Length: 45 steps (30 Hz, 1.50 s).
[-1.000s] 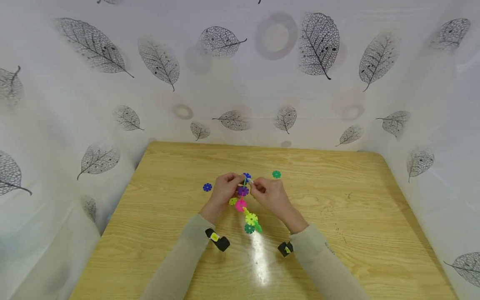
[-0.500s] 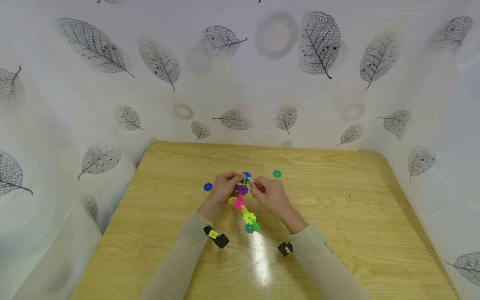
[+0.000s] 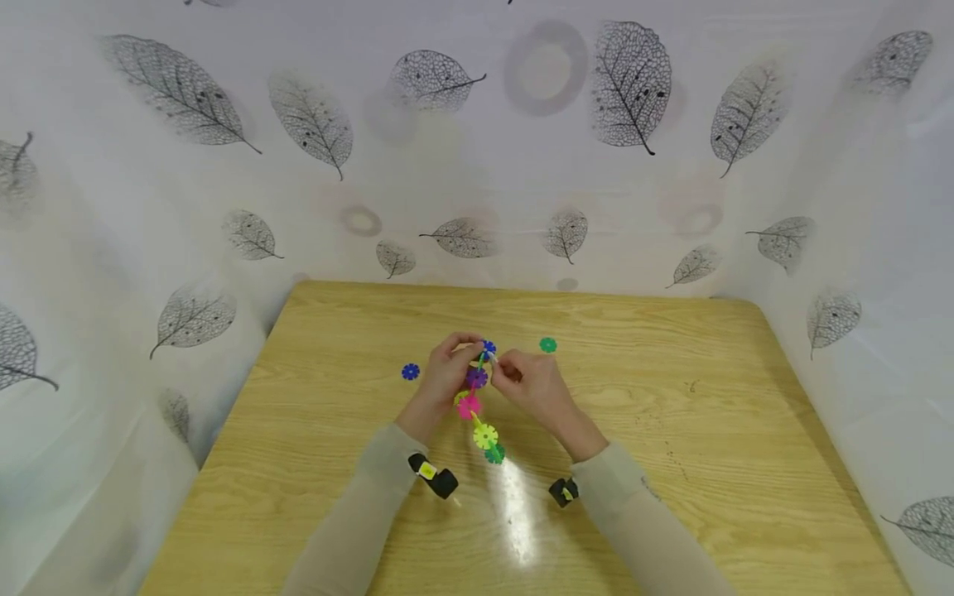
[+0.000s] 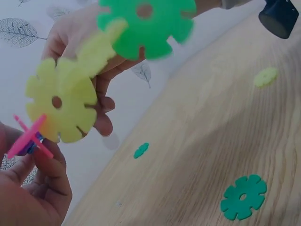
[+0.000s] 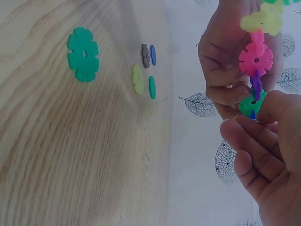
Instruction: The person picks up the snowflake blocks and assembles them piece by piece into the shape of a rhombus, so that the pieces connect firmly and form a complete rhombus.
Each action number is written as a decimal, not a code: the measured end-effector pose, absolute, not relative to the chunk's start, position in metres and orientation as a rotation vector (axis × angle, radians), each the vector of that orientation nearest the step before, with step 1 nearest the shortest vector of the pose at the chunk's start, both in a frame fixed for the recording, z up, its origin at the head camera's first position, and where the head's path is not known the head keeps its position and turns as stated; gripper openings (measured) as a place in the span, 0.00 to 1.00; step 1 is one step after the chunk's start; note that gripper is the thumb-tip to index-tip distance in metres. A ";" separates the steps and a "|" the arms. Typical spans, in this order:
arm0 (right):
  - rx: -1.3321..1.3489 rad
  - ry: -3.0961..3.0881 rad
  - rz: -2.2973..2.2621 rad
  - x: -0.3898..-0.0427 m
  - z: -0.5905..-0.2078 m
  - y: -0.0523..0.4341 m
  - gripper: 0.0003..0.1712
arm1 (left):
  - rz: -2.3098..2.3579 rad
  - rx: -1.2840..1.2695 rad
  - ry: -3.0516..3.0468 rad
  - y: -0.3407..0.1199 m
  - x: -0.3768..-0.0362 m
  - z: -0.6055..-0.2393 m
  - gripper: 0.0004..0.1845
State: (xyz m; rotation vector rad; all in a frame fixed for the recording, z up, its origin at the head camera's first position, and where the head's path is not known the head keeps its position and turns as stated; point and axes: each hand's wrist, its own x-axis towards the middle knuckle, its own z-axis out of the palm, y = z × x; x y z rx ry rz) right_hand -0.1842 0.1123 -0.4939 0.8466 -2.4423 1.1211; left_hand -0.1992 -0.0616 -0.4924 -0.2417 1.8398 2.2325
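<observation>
A chain of notched plastic discs hangs between the hands in the head view, with a yellow disc (image 3: 485, 436), a pink disc (image 3: 468, 406), a purple disc (image 3: 477, 377) and a blue disc (image 3: 488, 349) along it. My left hand (image 3: 445, 377) grips the chain near its upper, blue end. Beside it, my right hand (image 3: 538, 387) pinches a small whitish piece (image 3: 493, 358) against the blue disc; fingers hide most of that piece. In the right wrist view, a green disc (image 5: 251, 102) sits between the purple one and the pinching fingertips.
On the wooden table (image 3: 671, 397) lie a loose blue disc (image 3: 410, 372) left of the hands and a green disc (image 3: 547, 344) behind the right hand. The right wrist view adds loose yellow (image 5: 137, 79) and grey (image 5: 145, 56) discs. A leaf-printed curtain (image 3: 477, 165) surrounds the table.
The chain's lower end has swung left and turned, so its bright green disc now shows edge-on. Both hands stay nearly in place, still together at the blue end.
</observation>
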 end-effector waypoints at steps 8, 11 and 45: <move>0.887 -2.396 1.117 -0.183 -0.494 0.108 0.04 | 2.238 -0.253 2.015 -0.056 -0.198 -0.497 0.09; 0.887 -2.406 1.135 -0.183 -0.493 0.107 0.04 | 2.213 -0.241 2.059 -0.056 -0.197 -0.497 0.09; 0.120 -2.529 1.986 -0.194 -0.490 0.112 0.12 | 2.236 -0.088 1.579 -0.057 -0.194 -0.493 0.24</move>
